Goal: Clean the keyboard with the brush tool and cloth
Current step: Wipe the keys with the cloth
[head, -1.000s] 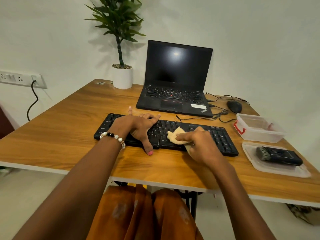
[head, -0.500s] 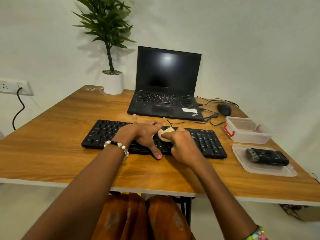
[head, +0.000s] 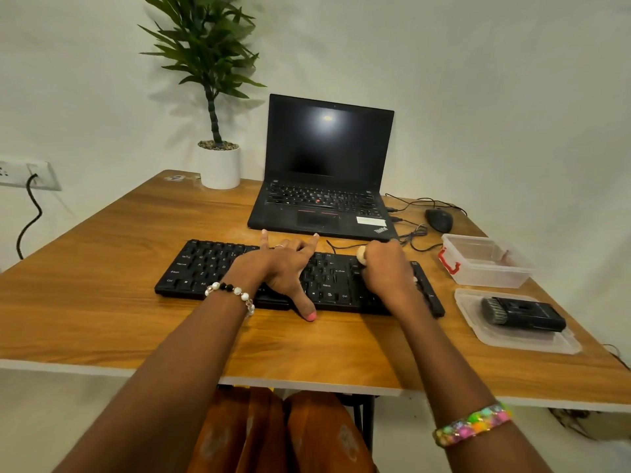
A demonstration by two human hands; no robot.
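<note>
Wooden table [head: 102,268], bare grain left of black keyboard [head: 218,268]. Left hand [head: 283,268] flat on keys, fingers spread. Right hand [head: 386,271] curled round cream cloth [head: 361,255]. Brush [head: 522,312] on clear lid [head: 532,346], near right edge.

We see a black keyboard [head: 218,268] lying flat near the table's front edge. A pale cloth [head: 361,255] sits bunched on its right side, mostly hidden. The black brush tool [head: 524,312] lies flat, well to the right.
</note>
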